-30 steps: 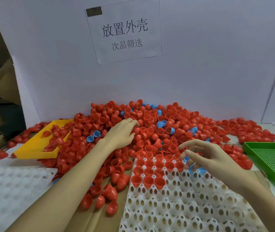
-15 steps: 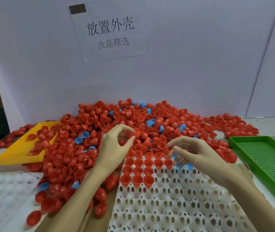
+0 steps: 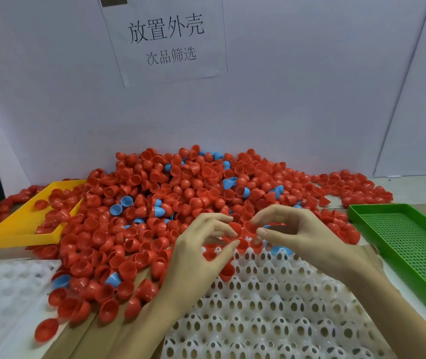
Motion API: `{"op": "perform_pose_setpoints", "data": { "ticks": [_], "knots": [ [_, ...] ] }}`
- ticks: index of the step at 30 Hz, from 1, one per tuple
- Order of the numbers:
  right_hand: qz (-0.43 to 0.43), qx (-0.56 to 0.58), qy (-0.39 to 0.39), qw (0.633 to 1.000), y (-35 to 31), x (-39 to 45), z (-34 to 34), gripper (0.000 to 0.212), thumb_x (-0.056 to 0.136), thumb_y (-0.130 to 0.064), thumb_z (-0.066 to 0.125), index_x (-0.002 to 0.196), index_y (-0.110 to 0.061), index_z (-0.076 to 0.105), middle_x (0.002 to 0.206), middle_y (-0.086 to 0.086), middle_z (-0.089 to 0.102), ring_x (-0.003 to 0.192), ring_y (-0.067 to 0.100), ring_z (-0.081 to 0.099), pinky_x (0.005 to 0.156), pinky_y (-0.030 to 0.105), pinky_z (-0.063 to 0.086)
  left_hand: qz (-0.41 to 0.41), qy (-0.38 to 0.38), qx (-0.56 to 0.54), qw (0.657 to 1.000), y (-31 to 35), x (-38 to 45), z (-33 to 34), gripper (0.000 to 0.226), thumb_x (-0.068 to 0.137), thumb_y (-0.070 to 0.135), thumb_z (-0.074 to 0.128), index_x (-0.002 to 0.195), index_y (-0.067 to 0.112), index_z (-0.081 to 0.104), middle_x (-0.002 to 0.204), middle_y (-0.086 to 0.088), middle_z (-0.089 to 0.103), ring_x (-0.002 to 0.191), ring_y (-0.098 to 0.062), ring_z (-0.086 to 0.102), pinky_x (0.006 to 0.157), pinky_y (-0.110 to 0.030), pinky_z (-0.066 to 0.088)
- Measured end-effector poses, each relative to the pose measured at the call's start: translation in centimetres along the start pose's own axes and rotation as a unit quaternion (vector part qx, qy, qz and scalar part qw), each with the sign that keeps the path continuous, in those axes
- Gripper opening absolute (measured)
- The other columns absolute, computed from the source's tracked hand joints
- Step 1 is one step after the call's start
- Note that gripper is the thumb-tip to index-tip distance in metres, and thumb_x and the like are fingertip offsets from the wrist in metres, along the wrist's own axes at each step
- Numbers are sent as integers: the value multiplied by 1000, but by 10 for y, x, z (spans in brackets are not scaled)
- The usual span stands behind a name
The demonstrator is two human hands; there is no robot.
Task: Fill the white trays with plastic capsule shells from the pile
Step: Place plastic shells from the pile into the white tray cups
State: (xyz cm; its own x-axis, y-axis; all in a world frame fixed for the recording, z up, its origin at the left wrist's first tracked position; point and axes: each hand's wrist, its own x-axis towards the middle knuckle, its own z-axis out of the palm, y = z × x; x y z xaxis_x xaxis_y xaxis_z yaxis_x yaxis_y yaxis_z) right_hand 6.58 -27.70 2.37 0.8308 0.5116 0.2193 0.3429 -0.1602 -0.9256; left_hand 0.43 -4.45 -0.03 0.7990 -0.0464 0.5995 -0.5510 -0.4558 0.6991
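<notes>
A paper sign [image 3: 165,40] on the wall reads "放置外壳" above "次品筛选".

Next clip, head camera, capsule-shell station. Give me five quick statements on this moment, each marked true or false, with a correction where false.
1. The green tray at the right holds red shells. False: its mesh floor shows nothing in it.
2. The right hand pinches a red shell above the white tray. True.
3. Most of the white tray's cells are filled. False: only a few at its far edge hold shells.
4. Blue shells lie scattered among the red pile. True.
5. The yellow tray at the left holds some red shells. True.
</notes>
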Motion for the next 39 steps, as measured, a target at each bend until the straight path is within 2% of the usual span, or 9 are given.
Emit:
{"op": "perform_pose_setpoints", "data": {
  "ticks": [6,13,16,22,24,27,31,34,39],
  "knots": [
    [13,2,-2,1000,1,0,4,21,90,-31,82,109,-24,75,111,-2,76,88,21,78,81,24,59,-18,14,24,999,-4,-1,-2,17,92,18,80,106,26,77,114,15,65,100,-10,72,85,-17,56],
    [0,10,12,1000,1,0,5,16,104,-31,65,110,-23,77,99,7,78,91,21,76,85,29,61,-35,-29,-19,999,0,-3,0,16,97,40,70,110,32,70,104,13,72,95,-13,73,82,-21,58],
    [22,23,-12,999,2,0,7,21,104,-36,62,105,-21,77,95,7,78,86,20,74,81,26,59,-89,-46,-126,987,3,-4,4,16,107,27,57,120,27,66,98,3,78,85,-18,78,81,-32,62],
    [15,5,-46,999,4,1,10,20,106,-32,60,109,-19,76,96,10,77,84,25,74,82,33,61,-175,-93,-214,957,1,0,1,20,93,16,77,113,13,77,100,-6,80,87,-27,78,80,-31,63],
    [16,5,-33,999,3,1,9,21,107,-31,58,117,-21,74,97,9,77,84,27,75,81,33,61,-164,-65,-180,968,-1,1,-1,15,93,13,77,107,15,79,96,-2,81,87,-20,78,78,-25,61],
    [24,14,12,1000,3,1,3,22,109,-29,56,120,-23,73,97,11,77,82,27,76,81,37,63,-87,-14,-10,996,-4,-2,-3,16,92,14,78,103,26,79,91,14,78,89,-7,75,80,-18,57],
    [37,30,48,998,5,3,-2,23,109,-25,55,119,-15,73,95,15,77,79,30,74,83,51,62,40,-46,181,982,-4,-6,2,16,92,17,78,105,25,78,92,20,70,91,-3,65,86,-23,55],
    [39,31,52,997,6,3,-2,23,110,-25,54,119,-15,73,94,14,77,78,30,73,82,50,62,71,-91,231,966,-6,-9,11,13,94,17,74,106,22,78,92,17,67,91,0,54,93,-19,48],
    [44,28,55,997,8,3,-2,23,110,-25,54,119,-14,73,95,14,77,78,29,73,81,46,62,72,-127,242,959,-10,-10,19,12,95,17,73,105,18,80,93,12,63,89,2,44,84,-2,35]
  ]
}}
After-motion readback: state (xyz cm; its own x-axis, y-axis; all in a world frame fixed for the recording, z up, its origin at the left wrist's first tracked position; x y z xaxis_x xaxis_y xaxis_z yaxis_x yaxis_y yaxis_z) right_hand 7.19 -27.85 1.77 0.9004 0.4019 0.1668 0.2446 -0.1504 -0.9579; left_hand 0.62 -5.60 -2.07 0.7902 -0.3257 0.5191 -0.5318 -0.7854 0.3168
